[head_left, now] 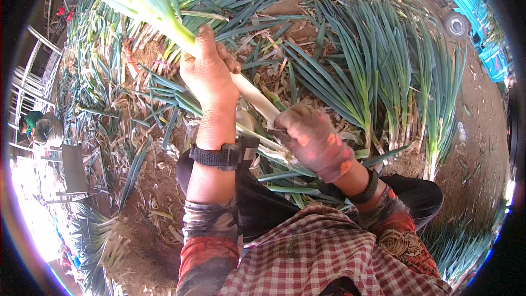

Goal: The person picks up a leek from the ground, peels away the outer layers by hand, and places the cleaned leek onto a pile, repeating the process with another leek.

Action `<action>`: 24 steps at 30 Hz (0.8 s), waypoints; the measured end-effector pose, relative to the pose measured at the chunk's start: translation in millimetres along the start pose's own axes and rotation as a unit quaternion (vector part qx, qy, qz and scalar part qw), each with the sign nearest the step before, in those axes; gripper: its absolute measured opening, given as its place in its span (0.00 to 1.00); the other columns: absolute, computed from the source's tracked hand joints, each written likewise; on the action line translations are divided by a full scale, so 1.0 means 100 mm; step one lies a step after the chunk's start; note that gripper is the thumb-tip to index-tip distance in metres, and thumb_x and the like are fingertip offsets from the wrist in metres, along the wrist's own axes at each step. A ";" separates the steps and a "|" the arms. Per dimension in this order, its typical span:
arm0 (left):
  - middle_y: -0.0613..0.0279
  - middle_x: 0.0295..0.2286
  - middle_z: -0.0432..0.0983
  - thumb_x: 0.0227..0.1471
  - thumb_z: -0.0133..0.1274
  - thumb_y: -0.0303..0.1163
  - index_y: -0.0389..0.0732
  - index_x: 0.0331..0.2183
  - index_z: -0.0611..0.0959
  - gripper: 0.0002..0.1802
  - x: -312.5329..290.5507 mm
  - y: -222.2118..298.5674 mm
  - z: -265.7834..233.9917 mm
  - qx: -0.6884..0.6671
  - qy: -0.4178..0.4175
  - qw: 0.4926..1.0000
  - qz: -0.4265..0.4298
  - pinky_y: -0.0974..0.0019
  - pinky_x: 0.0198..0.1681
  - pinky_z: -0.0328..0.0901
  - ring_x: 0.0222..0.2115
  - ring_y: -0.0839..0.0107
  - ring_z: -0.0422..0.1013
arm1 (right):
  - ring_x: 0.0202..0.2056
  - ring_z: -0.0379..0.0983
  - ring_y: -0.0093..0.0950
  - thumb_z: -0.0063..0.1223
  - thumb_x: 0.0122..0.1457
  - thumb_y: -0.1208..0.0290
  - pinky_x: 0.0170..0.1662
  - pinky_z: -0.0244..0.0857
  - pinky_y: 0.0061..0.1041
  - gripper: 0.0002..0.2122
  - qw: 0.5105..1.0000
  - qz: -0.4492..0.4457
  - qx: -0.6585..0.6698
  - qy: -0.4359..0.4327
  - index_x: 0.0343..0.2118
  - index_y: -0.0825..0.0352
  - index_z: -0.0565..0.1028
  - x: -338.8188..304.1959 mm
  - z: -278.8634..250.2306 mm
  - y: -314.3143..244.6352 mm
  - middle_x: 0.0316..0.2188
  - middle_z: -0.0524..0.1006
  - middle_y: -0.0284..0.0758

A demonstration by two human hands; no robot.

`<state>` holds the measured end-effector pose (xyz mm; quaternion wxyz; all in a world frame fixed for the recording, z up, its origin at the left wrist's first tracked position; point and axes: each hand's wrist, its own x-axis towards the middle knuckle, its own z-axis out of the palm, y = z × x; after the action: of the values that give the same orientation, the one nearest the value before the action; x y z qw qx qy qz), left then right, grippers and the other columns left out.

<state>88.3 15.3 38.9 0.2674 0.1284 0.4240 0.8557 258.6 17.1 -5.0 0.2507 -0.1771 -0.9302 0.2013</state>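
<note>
The left hand (207, 71) grips the long white-stalked green leek (253, 96) where its leaves begin, held up over the leek-strewn ground (482, 131); the soiled right hand (313, 141) is wrapped round its root end. Hard pulling there could, I judge, snap the stalk or tear good layers

Green leaves, white stalk, red-and-white checks

The leek (164, 16) runs from pale green leaves at eleven o'clock to a white shaft at centre. The shirt (329, 257) at six o'clock is red-and-white checked, the sleeves (205, 241) red with grey patterning, the wrist strap (219, 156) black, and the vehicle (471, 11) at one o'clock bright blue.
</note>
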 end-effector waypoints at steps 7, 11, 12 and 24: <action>0.69 0.11 0.58 0.48 0.50 0.35 0.41 0.23 0.65 0.12 0.17 -0.08 -0.10 0.048 0.061 0.994 0.073 0.74 0.09 0.54 0.07 0.79 0.55 | 0.31 0.70 0.39 0.52 0.46 0.63 0.31 0.64 0.34 0.15 0.974 0.056 0.138 -0.169 0.33 0.68 0.67 -0.56 0.11 0.05 0.29 0.71 0.42; 0.68 0.13 0.59 0.47 0.50 0.37 0.43 0.25 0.65 0.12 0.13 -0.02 -0.06 -0.014 0.092 0.994 0.058 0.73 0.11 0.55 0.09 0.78 0.56 | 0.34 0.69 0.39 0.54 0.45 0.59 0.34 0.64 0.33 0.22 0.975 0.078 0.054 -0.201 0.39 0.68 0.66 -0.62 -0.19 -0.08 0.34 0.71 0.43; 0.68 0.14 0.60 0.47 0.51 0.38 0.43 0.27 0.65 0.12 0.11 -0.01 -0.09 -0.013 0.099 0.994 0.044 0.72 0.12 0.55 0.11 0.76 0.57 | 0.35 0.69 0.39 0.55 0.44 0.60 0.34 0.64 0.33 0.24 0.995 0.069 0.008 -0.066 0.41 0.68 0.65 -0.44 -0.29 -0.07 0.36 0.70 0.44; 0.63 0.18 0.67 0.44 0.55 0.31 0.42 0.30 0.66 0.14 0.06 0.00 -0.16 -0.048 0.000 0.994 0.101 0.70 0.12 0.59 0.10 0.75 0.61 | 0.32 0.69 0.40 0.58 0.40 0.71 0.34 0.64 0.34 0.15 0.978 0.035 -0.036 0.202 0.34 0.63 0.71 0.12 0.21 0.14 0.29 0.73 0.39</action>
<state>76.3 7.8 29.1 0.1849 0.1577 0.3677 0.8976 240.4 28.1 -23.1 0.4196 -0.2555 -0.8602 0.1367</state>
